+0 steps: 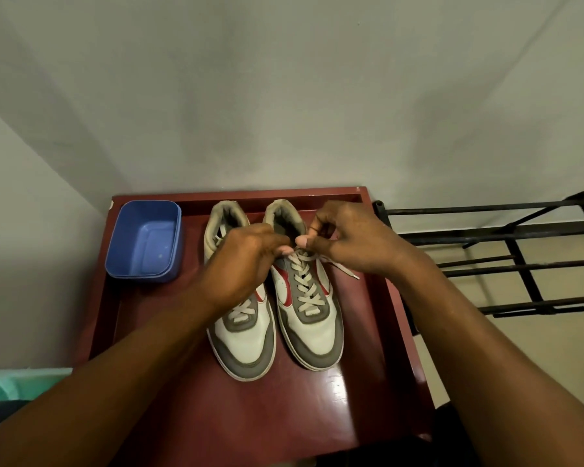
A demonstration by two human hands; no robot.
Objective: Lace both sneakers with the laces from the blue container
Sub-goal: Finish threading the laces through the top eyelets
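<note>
On the head feed I'm seeing both hands meeting over the top eyelets of the right sneaker (317, 345). The left hand (246, 261) is curling its fingers and pinching the lace (305, 284) there. The right hand (348, 241) is pinching it too, fingers bent. A loose lace end (346, 270) is trailing from under the right hand onto the red table (284, 416). The left sneaker (243, 348) is sitting just beside, laces showing. The blue container (132, 230) is sitting at the table's far-left corner.
</note>
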